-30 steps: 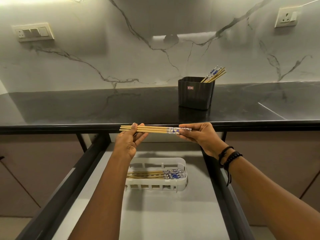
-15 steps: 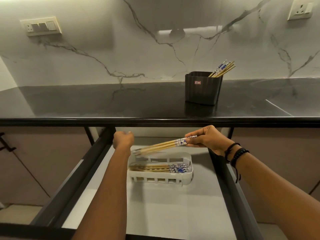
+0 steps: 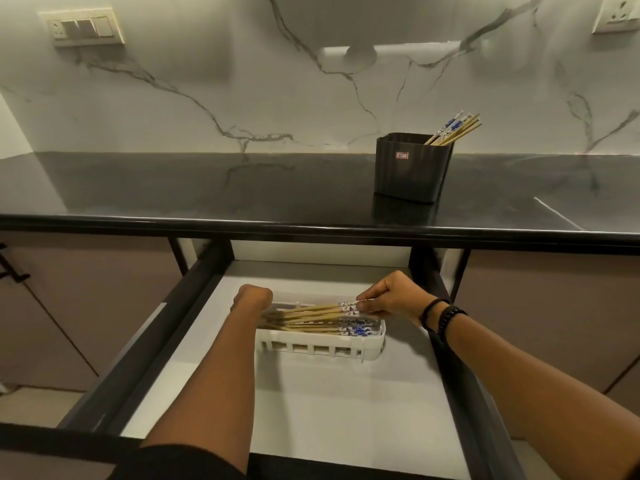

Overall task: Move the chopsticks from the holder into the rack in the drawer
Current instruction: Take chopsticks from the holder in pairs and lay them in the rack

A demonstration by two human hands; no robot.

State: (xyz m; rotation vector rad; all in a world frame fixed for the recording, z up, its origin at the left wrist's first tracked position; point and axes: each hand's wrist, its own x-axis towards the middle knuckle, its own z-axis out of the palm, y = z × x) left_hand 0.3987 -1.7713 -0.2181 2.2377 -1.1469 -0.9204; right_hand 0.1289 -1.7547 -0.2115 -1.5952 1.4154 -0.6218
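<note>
A white slotted rack [image 3: 318,349] sits in the open drawer [image 3: 311,410] and holds several bamboo chopsticks [image 3: 311,328] with blue-and-white ends. My right hand [image 3: 391,297] pinches the patterned ends of a few chopsticks [image 3: 311,310] that slant down into the rack. My left hand [image 3: 252,299] is at the rack's left end, fingers curled down and hidden behind the wrist. On the black counter, a dark holder [image 3: 412,168] keeps several more chopsticks [image 3: 455,129] leaning to the right.
The black countertop edge [image 3: 311,230] overhangs the drawer's back. Dark drawer rails [image 3: 166,334] run along both sides. The marble wall carries a switch plate [image 3: 83,27] and a socket [image 3: 620,13].
Both hands dropped from counter height into the drawer. The held chopsticks went from level in both hands to lying over the rack, gripped by my right hand at their patterned ends.
</note>
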